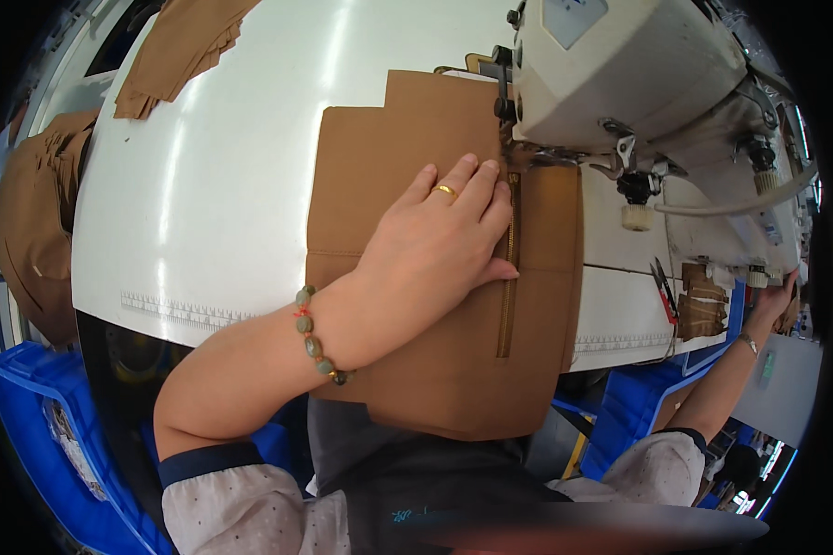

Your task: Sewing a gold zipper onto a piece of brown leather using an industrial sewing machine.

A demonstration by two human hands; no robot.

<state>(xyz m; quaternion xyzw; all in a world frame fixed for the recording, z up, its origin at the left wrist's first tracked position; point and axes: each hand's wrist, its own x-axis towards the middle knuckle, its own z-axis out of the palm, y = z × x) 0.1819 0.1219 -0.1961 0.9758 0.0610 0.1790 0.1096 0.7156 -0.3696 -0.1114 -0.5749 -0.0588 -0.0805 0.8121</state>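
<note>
My left hand (440, 236) lies flat, fingers together, on a brown fabric panel (379, 157) that has a brass zipper (507, 296) running down it. The fingertips press the fabric just left of the zipper, close to the needle area of a white sewing machine (620, 74). A gold ring and a green bead bracelet are on that arm. My right hand (776, 298) reaches far right and touches something at the machine's right end; what it holds is not clear. The fabric's lower edge hangs over the table's front edge.
The white sewing table (222, 185) has a printed ruler along its front edge. A stack of brown fabric pieces (171, 51) lies at the far left corner. Small red-handled snips (665, 289) and brown scraps (702, 310) lie right of the panel. Blue plastic crates (37, 416) stand below.
</note>
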